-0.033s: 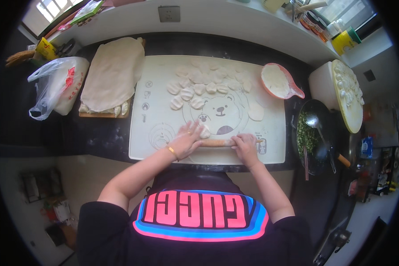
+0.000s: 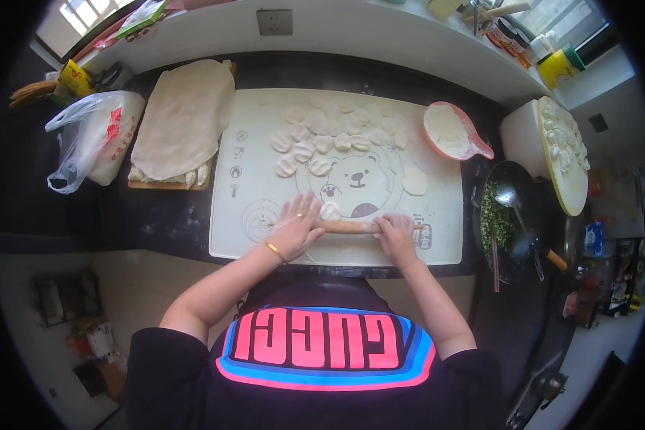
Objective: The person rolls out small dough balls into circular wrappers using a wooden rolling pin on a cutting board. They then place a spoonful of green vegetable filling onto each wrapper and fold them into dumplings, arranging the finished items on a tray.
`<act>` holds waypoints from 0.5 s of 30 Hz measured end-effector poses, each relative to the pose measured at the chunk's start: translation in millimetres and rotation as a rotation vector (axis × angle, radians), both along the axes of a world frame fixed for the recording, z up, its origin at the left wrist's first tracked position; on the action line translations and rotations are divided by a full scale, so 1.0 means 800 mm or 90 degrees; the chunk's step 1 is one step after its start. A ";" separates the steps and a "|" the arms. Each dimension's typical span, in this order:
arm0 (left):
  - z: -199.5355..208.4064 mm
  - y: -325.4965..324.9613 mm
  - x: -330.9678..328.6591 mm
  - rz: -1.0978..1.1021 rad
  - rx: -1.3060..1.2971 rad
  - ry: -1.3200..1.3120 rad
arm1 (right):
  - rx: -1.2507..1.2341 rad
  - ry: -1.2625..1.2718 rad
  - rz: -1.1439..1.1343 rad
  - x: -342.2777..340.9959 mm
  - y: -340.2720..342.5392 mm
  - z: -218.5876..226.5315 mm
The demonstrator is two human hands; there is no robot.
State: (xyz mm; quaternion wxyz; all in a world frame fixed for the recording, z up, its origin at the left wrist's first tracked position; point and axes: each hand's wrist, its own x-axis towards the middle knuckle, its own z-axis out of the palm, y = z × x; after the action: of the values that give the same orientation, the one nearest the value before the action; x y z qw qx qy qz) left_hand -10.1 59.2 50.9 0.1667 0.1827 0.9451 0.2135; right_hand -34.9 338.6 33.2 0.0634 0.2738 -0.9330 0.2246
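Observation:
A wooden rolling pin (image 2: 345,227) lies crosswise near the front edge of the pale mat (image 2: 258,179). Over its left end, my left hand (image 2: 295,231) rests with its fingers stretched out and spread. My right hand (image 2: 395,235) has its fingers closed round the right end. Just beyond the pin, close to my left fingers, sits a small round of dough (image 2: 330,211). Several flattened dough pieces (image 2: 324,145) are gathered farther back on the mat. One larger, thin dough wrapper (image 2: 415,181) lies alone at the right.
A pink bowl of flour (image 2: 446,129) stands at the mat's back right corner. Beyond it are a wok with chopped green filling (image 2: 496,226) and a tray of dumplings (image 2: 562,150). At the left, a dough sheet (image 2: 183,118) covers a board beside a plastic bag (image 2: 107,136).
My left hand has moved slightly left, its fingers spreading away from the small dough round, which shows more fully. The right hand stays on the pin's right end.

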 end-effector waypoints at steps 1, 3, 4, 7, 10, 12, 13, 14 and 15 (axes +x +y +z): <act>0.004 -0.002 0.009 0.045 -0.047 0.040 | 0.015 -0.031 0.014 -0.003 -0.007 -0.007; -0.006 -0.002 0.009 0.110 -0.086 0.024 | 0.047 -0.092 0.042 -0.019 -0.023 -0.022; -0.013 -0.002 0.007 0.142 -0.106 0.018 | 0.075 -0.057 0.008 -0.027 -0.037 -0.023; -0.033 -0.008 -0.051 0.222 -0.134 0.154 | 0.145 0.007 -0.086 -0.062 -0.069 -0.024; -0.029 -0.007 -0.073 0.232 -0.117 0.124 | 0.171 -0.033 -0.123 -0.077 -0.074 -0.022; -0.026 -0.015 -0.033 0.145 -0.106 0.067 | 0.174 -0.100 -0.100 -0.029 -0.054 -0.038; -0.031 -0.025 -0.013 0.107 -0.099 0.055 | 0.253 -0.229 -0.078 -0.012 -0.062 -0.003; -0.037 -0.031 -0.007 0.065 -0.091 0.043 | 0.248 -0.215 -0.060 0.001 -0.063 0.003; -0.048 -0.031 -0.015 0.126 -0.128 0.016 | 0.198 -0.152 -0.074 -0.008 -0.070 -0.003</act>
State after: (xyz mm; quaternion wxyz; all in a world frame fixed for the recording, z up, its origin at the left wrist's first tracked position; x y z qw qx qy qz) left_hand -22.5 34.1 12.1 0.1504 0.0733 0.9772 0.1311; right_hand -41.3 282.6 30.7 -0.0783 0.1975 -0.9716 0.1044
